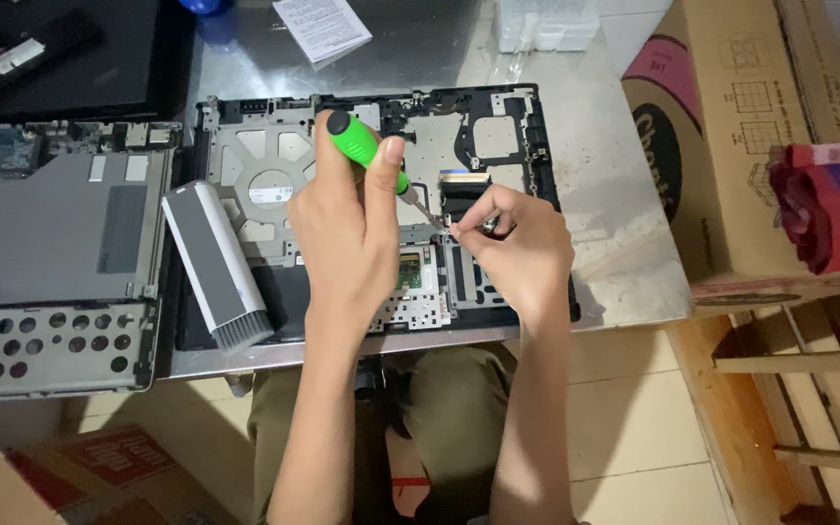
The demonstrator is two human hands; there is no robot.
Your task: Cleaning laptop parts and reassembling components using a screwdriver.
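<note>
An opened laptop base (255, 165) lies on the metal table with its inner frame and boards bare. My left hand (342, 243) grips a screwdriver with a green handle (357, 141), its thin shaft slanting down to the right onto the middle of the base. My right hand (517, 248) rests on the base's right half, thumb and forefinger pinched together at the shaft's tip. Whether a small part sits between those fingers is too small to tell. A flat ribbon cable with an orange end (459, 183) lies just above the fingertips.
A grey cleaning brush (214, 262) lies across the base's left edge. Another stripped chassis with a metal drive cage (60, 243) is at the left. A folded leaflet (321, 24) and clear plastic box (546, 24) sit behind. A cardboard box (731, 146) with cloth (828, 204) stands at the right.
</note>
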